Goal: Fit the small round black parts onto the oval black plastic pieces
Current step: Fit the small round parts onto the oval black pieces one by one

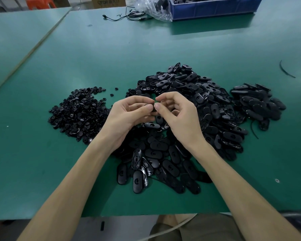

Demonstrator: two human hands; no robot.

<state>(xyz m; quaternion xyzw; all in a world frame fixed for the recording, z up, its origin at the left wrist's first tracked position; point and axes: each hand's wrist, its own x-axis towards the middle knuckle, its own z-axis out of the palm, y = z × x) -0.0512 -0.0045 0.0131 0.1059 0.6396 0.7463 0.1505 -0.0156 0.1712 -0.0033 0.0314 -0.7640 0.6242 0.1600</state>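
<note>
While left hand (127, 117) and right hand (179, 117) pinch a black plastic piece (153, 110), both grips narrow

The only lettering before you is a line of dark print on the cardboard box (108, 1) beyond the far edge of the green table (111, 49), upside down to you and too blurred to read.

Table top (76, 49): I read it as plain green all over.
Round parts (78, 113), left of centre: black.
Oval pieces (207, 105), centre and right: black, with a gloss where light hits.
Held piece (154, 110), frame centre: black.
Bin (215, 9), upper right: blue.
Bag (153, 7), top centre: clear.
Stool (40, 2), upper left: orange.
Cable (122, 17), top centre: black.
</note>
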